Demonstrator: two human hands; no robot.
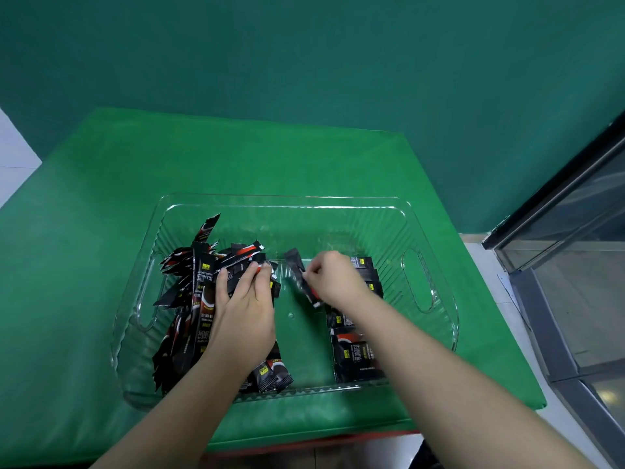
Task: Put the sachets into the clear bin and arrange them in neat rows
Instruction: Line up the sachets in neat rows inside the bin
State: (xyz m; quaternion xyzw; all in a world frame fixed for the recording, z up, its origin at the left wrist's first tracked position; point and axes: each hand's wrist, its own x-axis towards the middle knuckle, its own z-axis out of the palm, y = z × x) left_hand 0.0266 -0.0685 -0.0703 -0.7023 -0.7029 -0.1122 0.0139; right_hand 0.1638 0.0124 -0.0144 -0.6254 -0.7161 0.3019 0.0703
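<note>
A clear ribbed bin [287, 201] with handle slots stands on the green table. A loose heap of black sachets [189, 299] fills its left half, some standing on end. My left hand [243, 309] lies on this heap, fingers curled round a few sachets near its right edge. At the right of the bin, flat sachets [351, 357] lie in a row, partly hidden by my right forearm. My right hand [334, 279] pinches a single black sachet [299, 274] tilted above the bin's middle.
The green cloth covers the table [101, 204], with its front edge near me and its right edge close to a glass-fronted cabinet [575, 265]. A green wall stands behind. White floor shows at the far left and right.
</note>
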